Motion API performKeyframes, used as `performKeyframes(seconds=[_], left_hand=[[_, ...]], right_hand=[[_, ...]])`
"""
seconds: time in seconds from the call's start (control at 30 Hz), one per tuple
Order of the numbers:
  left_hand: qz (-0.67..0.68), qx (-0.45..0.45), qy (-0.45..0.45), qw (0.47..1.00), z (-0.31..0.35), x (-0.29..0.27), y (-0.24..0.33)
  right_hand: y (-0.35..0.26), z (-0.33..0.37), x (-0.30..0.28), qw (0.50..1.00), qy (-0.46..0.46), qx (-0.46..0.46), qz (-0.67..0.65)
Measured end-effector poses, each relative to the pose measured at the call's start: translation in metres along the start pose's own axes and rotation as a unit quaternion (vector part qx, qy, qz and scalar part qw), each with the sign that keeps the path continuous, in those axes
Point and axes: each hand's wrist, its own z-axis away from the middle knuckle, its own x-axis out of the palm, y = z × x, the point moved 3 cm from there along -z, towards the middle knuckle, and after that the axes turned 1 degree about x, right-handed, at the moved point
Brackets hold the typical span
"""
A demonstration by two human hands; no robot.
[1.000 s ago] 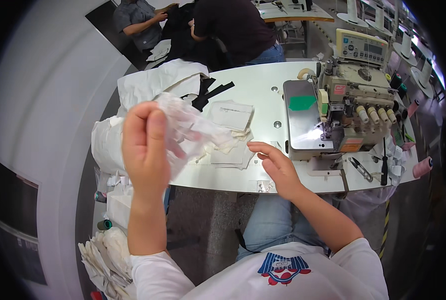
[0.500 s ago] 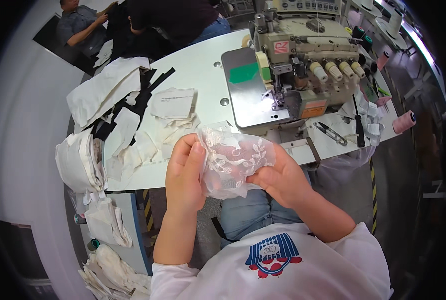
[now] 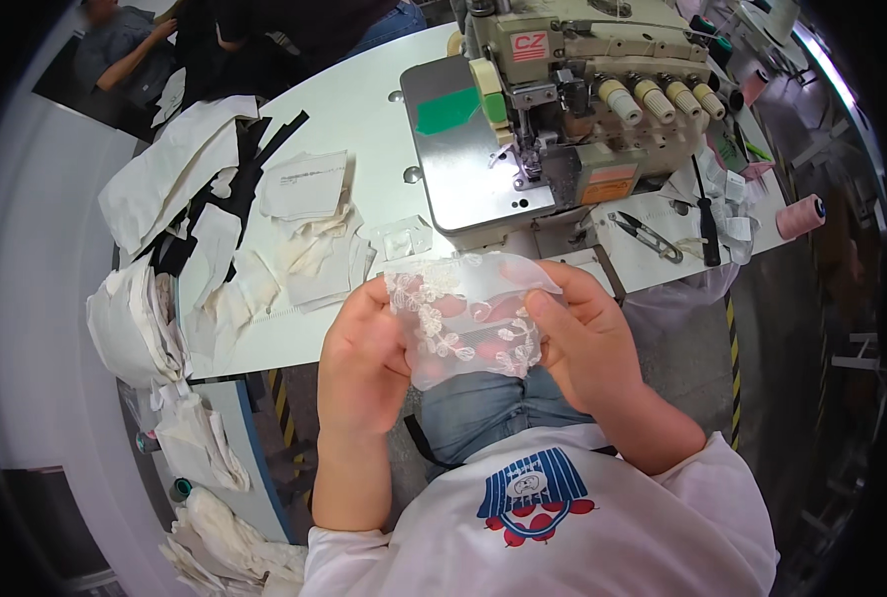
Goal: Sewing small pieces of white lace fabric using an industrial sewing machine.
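Across the upper half of the frame the white work table (image 3: 364, 109) is spreading out, w/ the beige sewing machine (image 3: 573, 99) sitting at upper centre-right. Cut white fabric pieces (image 3: 304, 219) are lying in a loose pile at centre-left, black strips (image 3: 234, 169) mixed in. Thread snips (image 3: 648, 234) and a dark-handled screwdriver (image 3: 707, 214) are resting to the right of the machine; a pink thread cone (image 3: 800, 216) is lying at far right.

At frame centre, below the table edge and above the person's lap, both hands are gripping a small sheer lace piece (image 3: 468, 318). It's running roughly left-to-right, long axis near horizontal, stretched btwn the two hands. The left hand (image 3: 364, 363) is pinching its left edge, thumb over the front; the right hand (image 3: 583, 338) is clamping the right edge, fingers curled behind. Both are equally near, neither is leading. From the lace, the machine's needle area is lying straight up-frame, slightly right, closer to the right hand.
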Motion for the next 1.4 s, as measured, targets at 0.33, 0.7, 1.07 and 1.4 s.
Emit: performKeyframes(seconds=[0.33, 0.7, 1.07, 1.4], left_hand=[[-0.177, 0.097, 0.027, 0.979, 0.013, 0.005, 0.006], [-0.229, 0.075, 0.073, 0.968, 0.016, 0.013, 0.01], [-0.617, 0.458, -0.048, 0.638, 0.022, 0.026, 0.021], [-0.607, 0.535, -0.048, 0.585, 0.028, 0.025, 0.021]], right_hand=[[-0.004, 0.002, 0.006, 0.997, 0.032, -0.062, 0.039], [-0.007, -0.001, -0.003, 0.991, 0.028, -0.093, 0.096], [-0.009, 0.007, -0.001, 0.955, 0.039, -0.247, 0.157], [-0.013, 0.006, 0.007, 0.938, -0.026, -0.313, 0.146]])
